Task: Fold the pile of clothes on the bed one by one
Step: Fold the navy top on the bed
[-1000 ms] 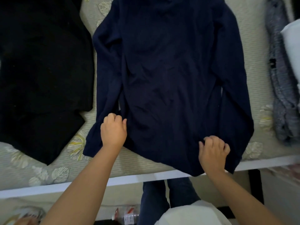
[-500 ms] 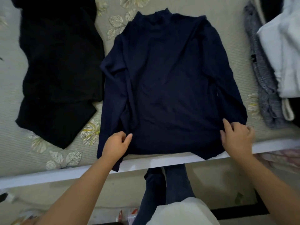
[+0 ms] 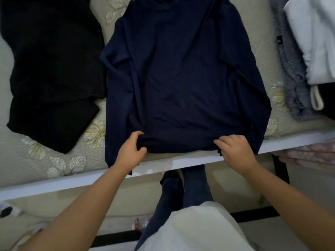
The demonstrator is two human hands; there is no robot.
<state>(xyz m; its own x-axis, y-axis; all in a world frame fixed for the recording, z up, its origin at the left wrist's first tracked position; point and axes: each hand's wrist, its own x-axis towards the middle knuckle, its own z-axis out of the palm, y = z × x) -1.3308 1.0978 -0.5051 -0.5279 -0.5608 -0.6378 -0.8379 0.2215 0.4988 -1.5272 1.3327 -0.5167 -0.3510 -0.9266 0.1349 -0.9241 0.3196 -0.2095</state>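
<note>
Head | floral bed (image 3: 59, 165) | navy top (image 3: 183, 78) | white rail (image 3: 181, 164)

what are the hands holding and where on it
Both the left hand and the right hand grip the navy top at its bottom hem.

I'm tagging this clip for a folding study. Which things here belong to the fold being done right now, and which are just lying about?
In the job:
navy top, spread on the bed
left hand and right hand, gripping its hem

Lying about:
black garment
grey knit
white garment
</note>
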